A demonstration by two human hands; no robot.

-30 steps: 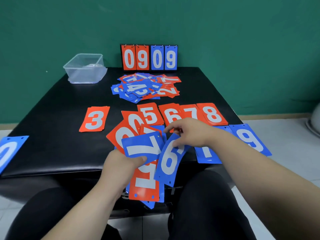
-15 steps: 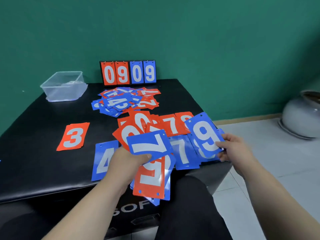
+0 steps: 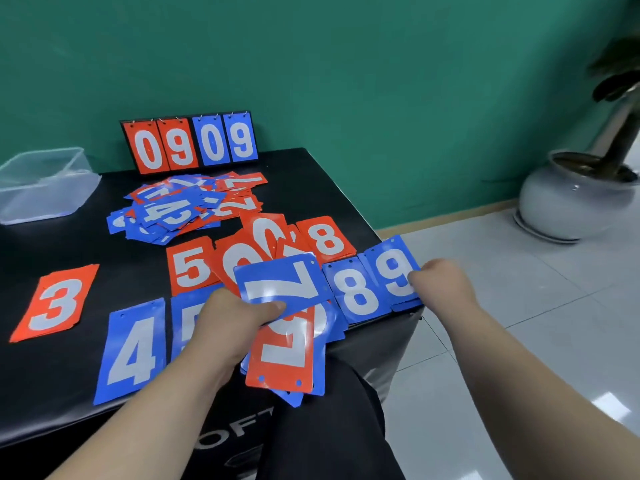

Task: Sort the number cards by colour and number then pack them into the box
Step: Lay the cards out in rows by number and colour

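Observation:
My left hand grips a fanned bunch of cards, a blue 7 on top, a red 7 below and red 0 cards behind. My right hand pinches the blue 9 card at the table's right front corner, beside a blue 8. Blue 4 and a half-hidden blue 5 lie in the front row. Red 3, red 5 and red 8 lie behind. A mixed card heap sits farther back. The clear plastic box stands at back left.
A flip scoreboard reading 09 09 stands against the green wall at the back of the black table. A potted plant in a grey pot stands on the tiled floor to the right. My dark-trousered knees are under the table front.
My right hand carried the blue 9 down onto the table's right corner next to the blue 8. The view swung right. My left hand keeps holding its fan.

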